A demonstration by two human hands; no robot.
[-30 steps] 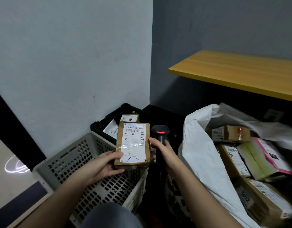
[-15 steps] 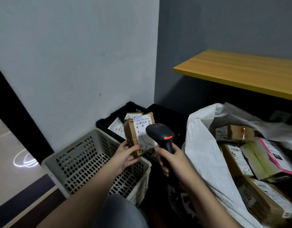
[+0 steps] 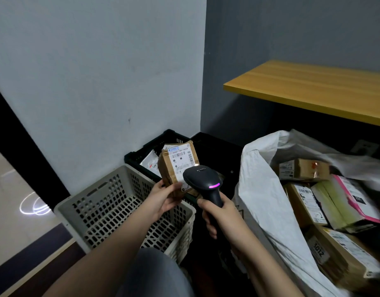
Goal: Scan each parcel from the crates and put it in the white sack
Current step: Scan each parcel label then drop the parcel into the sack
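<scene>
White woven sack [image 3: 268, 202] gapes at my four o'clock, packed with labelled cardboard parcels [image 3: 304, 202], its far edge cut off. The grey crate [image 3: 124, 202] at eight looks bare; the black crate [image 3: 146, 151] at eleven holds mailers, mostly hidden. My left hand [image 3: 163, 197] pinches a brown parcel [image 3: 177, 166] upright; my right hand [image 3: 222, 215] grips the scanner [image 3: 203, 179], covering its label's lower corner.

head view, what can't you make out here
- Brown parcel label: lower part hidden by the scanner; print too small.
- Black crate: contents mostly behind the parcel.
- White sack: cut off by the right and bottom edges; parcels there blurred.
- Left hand, right hand: palms hidden.
</scene>
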